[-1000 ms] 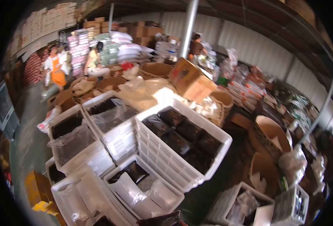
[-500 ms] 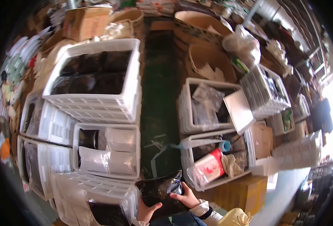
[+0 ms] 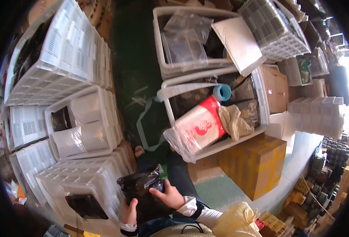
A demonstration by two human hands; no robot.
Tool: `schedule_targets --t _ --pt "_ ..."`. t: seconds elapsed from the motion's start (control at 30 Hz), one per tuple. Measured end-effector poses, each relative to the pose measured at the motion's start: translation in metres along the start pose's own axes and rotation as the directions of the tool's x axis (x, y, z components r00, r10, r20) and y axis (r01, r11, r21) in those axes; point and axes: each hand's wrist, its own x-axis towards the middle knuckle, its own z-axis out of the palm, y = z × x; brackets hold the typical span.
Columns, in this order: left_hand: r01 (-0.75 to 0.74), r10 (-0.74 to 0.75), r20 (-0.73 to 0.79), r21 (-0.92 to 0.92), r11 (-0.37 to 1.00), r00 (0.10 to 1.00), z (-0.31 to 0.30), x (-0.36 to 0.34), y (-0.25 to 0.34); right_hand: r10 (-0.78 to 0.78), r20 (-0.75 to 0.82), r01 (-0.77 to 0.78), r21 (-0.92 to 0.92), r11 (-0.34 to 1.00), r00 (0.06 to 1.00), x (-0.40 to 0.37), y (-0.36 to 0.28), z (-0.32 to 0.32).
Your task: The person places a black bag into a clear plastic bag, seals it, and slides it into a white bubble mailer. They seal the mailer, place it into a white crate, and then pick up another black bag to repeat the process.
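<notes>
Both hands hold a glossy black plastic package [image 3: 142, 190] low in front of my body. My left hand [image 3: 130, 212] grips its left side with the thumb up. At its right side my right hand [image 3: 170, 196] has the thumb pressed on the top, with the other fingers partly hidden. Crinkled film stands up along the package's far edge, and its contents cannot be made out. Just left of my hands is a white crate [image 3: 99, 173] with another black package [image 3: 87, 206] showing.
Beyond my hands, a white crate [image 3: 267, 106] holds a red and white bag [image 3: 200, 128], a blue tape roll [image 3: 222, 92] and a crumpled beige glove or cloth [image 3: 235, 120]. A taped cardboard box [image 3: 255, 164] stands right. More crates with pale packages [image 3: 88, 108] line the left.
The view has turned right and downward, so the crates sit further left and higher. Both hands keep hold of the black package, which appears slightly further left.
</notes>
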Motion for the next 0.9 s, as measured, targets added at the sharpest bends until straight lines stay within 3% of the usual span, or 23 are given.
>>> schedule_targets --t 0.03,0.1,0.2,0.3,0.33,0.43,0.47,0.57,0.67,0.77,0.8,0.9 --pt "0.024 -0.025 -0.018 -0.008 1.000 1.000 -0.007 0.002 -0.010 0.046 0.058 -0.046 -0.007 0.999 0.997 0.002 0.003 0.005" --pt "0.061 -0.059 -0.049 0.028 0.998 0.997 -0.020 0.006 -0.020 -0.036 0.019 0.035 0.043 0.998 0.999 0.011 0.022 0.026" --pt "0.070 -0.066 -0.086 0.042 0.997 0.994 -0.033 0.027 -0.039 0.004 0.136 -0.013 0.068 0.998 0.991 0.032 0.040 0.042" --pt "-0.004 0.005 0.033 -0.040 0.999 0.999 -0.025 0.053 -0.051 -0.032 0.132 0.024 0.062 0.998 0.991 0.060 0.050 0.042" --pt "0.007 -0.009 -0.048 -0.032 0.999 0.999 -0.020 0.063 -0.064 -0.038 0.121 0.031 0.060 0.998 0.992 0.067 0.053 0.037" --pt "-0.060 0.077 0.118 -0.143 0.988 0.990 0.003 0.094 -0.082 -0.088 0.023 0.087 0.052 0.995 0.996 0.096 0.079 0.033" --pt "-0.075 0.089 0.099 -0.137 0.988 0.991 0.014 0.106 -0.087 -0.103 -0.005 0.103 0.046 0.994 0.995 0.106 0.085 0.030" --pt "-0.151 0.127 0.147 0.164 0.975 0.981 0.019 0.159 -0.120 -0.141 -0.041 0.143 0.065 0.988 0.989 0.150 0.116 0.029" --pt "-0.240 0.217 0.174 0.124 0.963 0.960 0.038 0.198 -0.139 -0.181 -0.059 0.180 -0.020 0.983 0.982 0.197 0.144 0.028" --pt "-0.261 0.262 0.273 -0.039 0.964 0.926 0.053 0.236 -0.158 -0.307 -0.039 0.307 0.000 0.952 0.951 0.241 0.158 0.024" --pt "-0.271 0.268 0.255 -0.024 0.962 0.929 0.060 0.244 -0.159 -0.198 0.052 0.199 -0.011 0.980 0.979 0.249 0.152 0.017" --pt "-0.311 0.303 0.218 0.001 0.950 0.928 0.071 0.253 -0.166 -0.238 0.052 0.241 -0.065 0.968 0.970 0.271 0.170 0.014"
